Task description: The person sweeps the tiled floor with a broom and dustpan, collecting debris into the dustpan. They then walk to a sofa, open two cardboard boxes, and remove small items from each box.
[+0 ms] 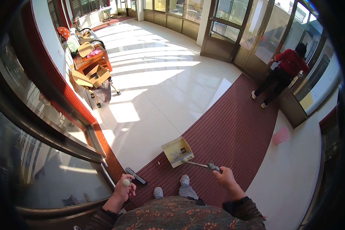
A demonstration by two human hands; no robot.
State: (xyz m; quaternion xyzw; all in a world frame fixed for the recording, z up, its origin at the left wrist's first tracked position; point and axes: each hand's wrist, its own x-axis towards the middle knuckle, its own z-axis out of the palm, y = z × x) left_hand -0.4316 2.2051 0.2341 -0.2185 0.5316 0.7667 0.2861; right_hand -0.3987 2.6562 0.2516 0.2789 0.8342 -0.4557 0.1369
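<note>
My left hand is closed around the upper end of a broom handle, seen almost end-on. Below it the broom head, grey with dark bristles, rests by the near left corner of the mat. In my right hand is the grey grip of a long-handled dustpan. Its pale yellow pan lies across the edge of the dark red ribbed mat, with some small debris visible inside. A small pale scrap lies on the mat left of the pan.
A person in a red top leans at the glass doors on the right. A pink bin stands by the right wall. Along the left wall are a wooden table and an open cardboard box on a wheeled frame. A glass door is at near left.
</note>
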